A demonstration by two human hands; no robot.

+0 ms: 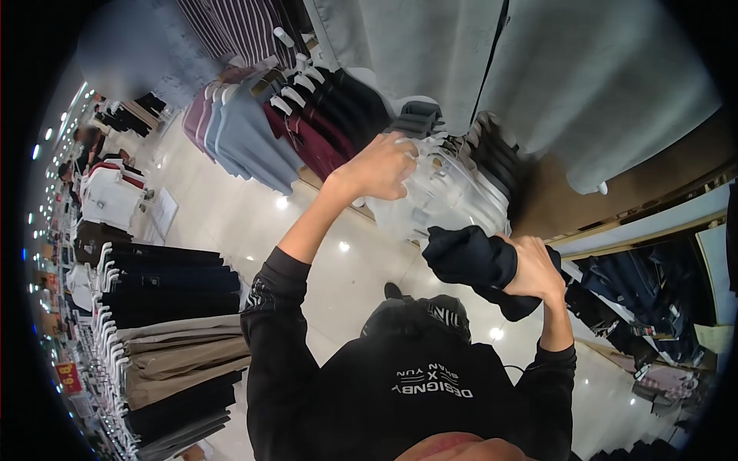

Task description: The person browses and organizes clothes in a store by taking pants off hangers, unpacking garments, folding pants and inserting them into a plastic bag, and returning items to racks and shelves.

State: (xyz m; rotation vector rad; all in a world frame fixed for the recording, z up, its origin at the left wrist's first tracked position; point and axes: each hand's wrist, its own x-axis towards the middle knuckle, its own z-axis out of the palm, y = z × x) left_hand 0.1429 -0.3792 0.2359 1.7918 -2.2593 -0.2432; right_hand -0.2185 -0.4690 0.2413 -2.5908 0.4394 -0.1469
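Observation:
My left hand [380, 165] is closed on the edge of a crumpled clear plastic bag [442, 192], its fingers curled into the film. Small dark and yellowish bits show through the plastic. In my right hand [534, 269] is a bunched black garment [470, 257], gripped from above, with folds hanging out on both sides. The garment's front end touches or overlaps the lower edge of the bag; which of the two I cannot tell. My right fingers are partly hidden by the cloth.
Ahead hang maroon tops [311, 138] and blue-grey tops [246, 138] on white hangers. Large grey-green hanging garments [415, 54] fill the upper right. To my left stands a rack of trousers [181, 338]. Folded dark clothes [638, 284] lie on a shelf at right.

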